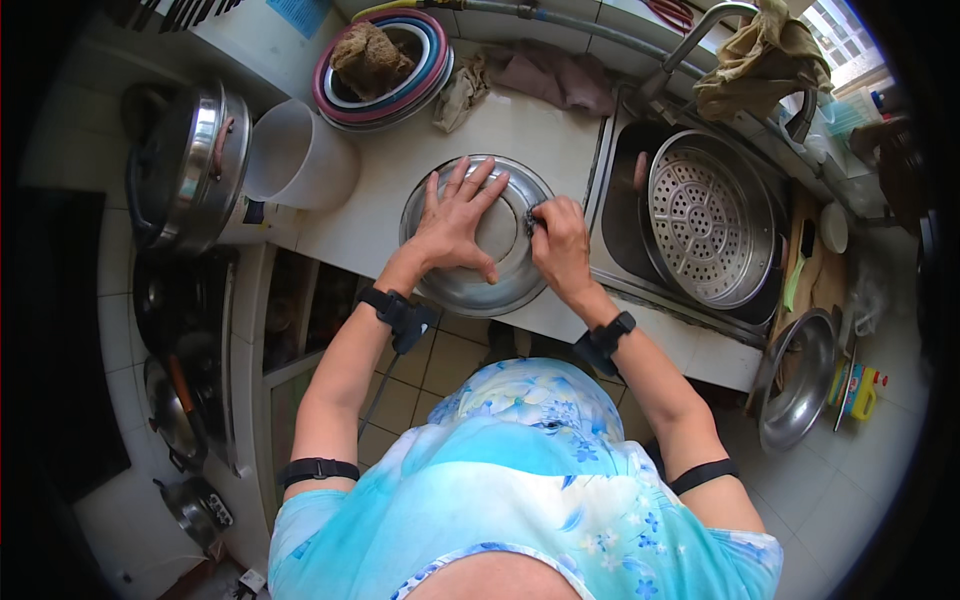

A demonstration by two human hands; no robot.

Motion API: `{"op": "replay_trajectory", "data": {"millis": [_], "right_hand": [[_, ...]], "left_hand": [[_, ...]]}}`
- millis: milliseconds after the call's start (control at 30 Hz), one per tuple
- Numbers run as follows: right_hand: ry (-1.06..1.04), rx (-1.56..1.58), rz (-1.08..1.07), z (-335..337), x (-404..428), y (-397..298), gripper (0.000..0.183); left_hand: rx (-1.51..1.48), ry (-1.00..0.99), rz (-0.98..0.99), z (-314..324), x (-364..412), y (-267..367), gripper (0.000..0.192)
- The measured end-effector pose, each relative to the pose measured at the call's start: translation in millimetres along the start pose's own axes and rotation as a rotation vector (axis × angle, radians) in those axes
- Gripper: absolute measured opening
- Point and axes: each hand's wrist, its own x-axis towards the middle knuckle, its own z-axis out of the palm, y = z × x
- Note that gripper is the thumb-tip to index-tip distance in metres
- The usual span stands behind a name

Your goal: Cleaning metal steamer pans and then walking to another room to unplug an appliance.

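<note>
An upturned round metal basin or lid [480,300] lies on the white countertop [352,240], its near edge reaching past the counter's front. My left hand [457,225] rests on it with fingers spread, pressing on its flat middle. A dark wire scouring pad [534,217] is pinched in my right hand [559,240] against the metal's right side. Part of the pad is hidden by the fingers.
To the right, a perforated steamer pot [699,217] sits in the sink [626,150] below a faucet [697,37]. Left stand a translucent plastic bucket [300,157] and a lidded steel pot [195,172]. Stacked basins [326,97] and cloths [555,75] lie at the back.
</note>
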Motion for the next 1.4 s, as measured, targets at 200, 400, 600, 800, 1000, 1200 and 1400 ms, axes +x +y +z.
{"op": "replay_trajectory", "data": {"millis": [200,400,600,800,1000,1200,1400], "right_hand": [[-0.064,0.133,0.207,-25,-14,12,0.016],[0.017,0.115,0.248,-26,-6,11,0.019],[-0.04,-0.012,0.092,-8,7,11,0.009],[-0.071,-0.018,-0.05,12,47,16,0.007],[-0.139,0.042,-0.054,-9,9,14,0.008],[-0.122,0.004,-0.128,8,49,24,0.006],[-0.201,0.073,-0.106,-14,12,17,0.008]], "left_hand": [[0.078,-0.192,0.166,-19,15,7,0.132],[-0.13,0.076,-0.39,-10,2,25,0.133],[0.011,0.148,-0.38,26,-5,19,0.143],[-0.018,0.182,-0.33,28,-5,19,0.141],[-0.054,0.168,-0.345,22,-10,21,0.138],[-0.04,0.198,-0.313,25,-9,21,0.14],[-0.054,0.192,-0.305,25,-15,21,0.138]]}}
